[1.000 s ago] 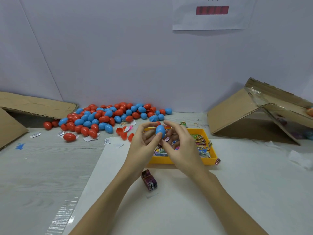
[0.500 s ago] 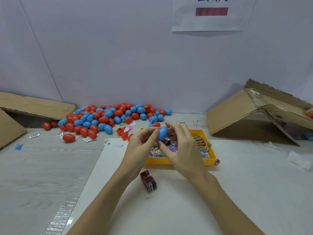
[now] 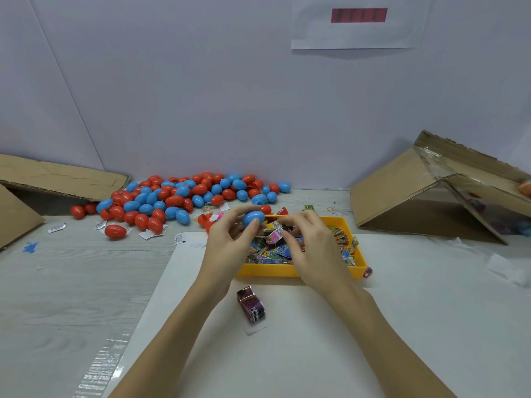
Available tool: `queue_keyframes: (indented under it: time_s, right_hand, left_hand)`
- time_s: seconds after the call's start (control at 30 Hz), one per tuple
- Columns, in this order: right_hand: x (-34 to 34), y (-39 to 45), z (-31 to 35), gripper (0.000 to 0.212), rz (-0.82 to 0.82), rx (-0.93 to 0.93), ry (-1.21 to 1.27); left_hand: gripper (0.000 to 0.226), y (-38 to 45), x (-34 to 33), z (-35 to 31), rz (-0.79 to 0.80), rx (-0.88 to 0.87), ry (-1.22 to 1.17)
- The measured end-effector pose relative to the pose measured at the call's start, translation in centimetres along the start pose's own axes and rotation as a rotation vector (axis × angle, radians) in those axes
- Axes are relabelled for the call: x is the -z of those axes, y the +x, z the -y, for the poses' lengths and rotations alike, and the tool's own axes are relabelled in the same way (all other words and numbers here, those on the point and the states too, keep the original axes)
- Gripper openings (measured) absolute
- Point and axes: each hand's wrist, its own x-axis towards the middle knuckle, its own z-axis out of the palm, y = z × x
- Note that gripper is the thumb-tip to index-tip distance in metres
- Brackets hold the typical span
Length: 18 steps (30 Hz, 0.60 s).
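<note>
Now, left edge: the left cardboard box (image 3: 57, 179) is cut off by the frame, and its inside is too dark to read. Just right of it, a loose pile of red and blue eggs (image 3: 172, 196) lies on the table against the wall.

Your left hand (image 3: 227, 245) grips the blue egg (image 3: 253, 218) between thumb and fingertips, raised over the far left corner of the yellow tray (image 3: 287, 270). The egg is plain glossy blue, looks whole and lies sideways; your thumb hides its lower part.

Nearer you, a purple packet (image 3: 251, 305) lies on the white sheet (image 3: 373, 326).

The tray holds a heap of small printed packets (image 3: 270, 251), and your hands cover much of it.

Your right hand (image 3: 313, 251) is over the tray, fingers curled, thumb at a pink packet. Pinch or mere touch: cannot tell.

Far right, the tipped cardboard box (image 3: 402, 196) runs out of frame, and its contents are blurred.
</note>
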Motion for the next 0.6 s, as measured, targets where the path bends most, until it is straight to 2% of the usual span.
queue_keyframes:
  time_s: [0.07,0.2,0.27,0.47,0.6]
  right_hand:
    - [0.16,0.03,-0.71,0.015,0.048,-0.016,-0.046]
    - [-0.20,-0.26,-0.65,0.040,0.286,-0.030,-0.025]
    - [-0.53,-0.34,-0.43,0.050,0.347,-0.026,-0.067]
    - [-0.74,-0.07,-0.41,0.050,0.387,-0.042,-0.161]
    - [-0.60,-0.05,-0.69,0.047,0.324,-0.085,-0.032]
  left_hand:
    - [0.022,0.20,0.27,0.10,-0.034,0.023,0.009]
    - [0.024,0.27,0.38,0.02,-0.068,-0.006,0.026]
    - [0.029,0.23,0.42,0.00,-0.073,-0.026,0.074]
    - [0.032,0.27,0.44,0.07,-0.065,-0.013,0.134]
    - [0.030,0.42,0.51,0.39,-0.064,-0.024,0.241]
